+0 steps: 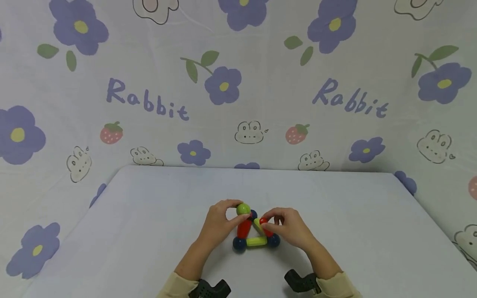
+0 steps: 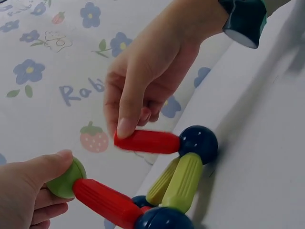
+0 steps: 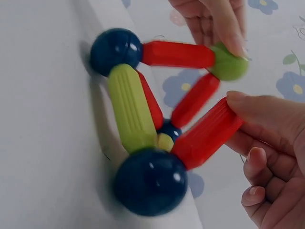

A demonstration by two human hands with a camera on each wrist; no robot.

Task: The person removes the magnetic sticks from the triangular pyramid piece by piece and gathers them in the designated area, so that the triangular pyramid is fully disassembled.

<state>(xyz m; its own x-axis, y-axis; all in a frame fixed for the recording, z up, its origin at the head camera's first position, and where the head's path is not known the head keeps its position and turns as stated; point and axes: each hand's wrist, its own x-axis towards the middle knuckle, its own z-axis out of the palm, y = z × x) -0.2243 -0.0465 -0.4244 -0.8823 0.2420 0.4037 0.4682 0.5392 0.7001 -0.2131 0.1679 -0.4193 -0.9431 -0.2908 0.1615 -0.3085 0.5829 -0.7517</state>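
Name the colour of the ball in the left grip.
Light green ball, clearest in the right wrist view.

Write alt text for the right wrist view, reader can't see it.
A person's right grip pinches the free end of a ridged red rod attached to a navy ball; the left grip holds a green ball joined to two other red rods. A yellow-green rod links the first to a second navy ball.
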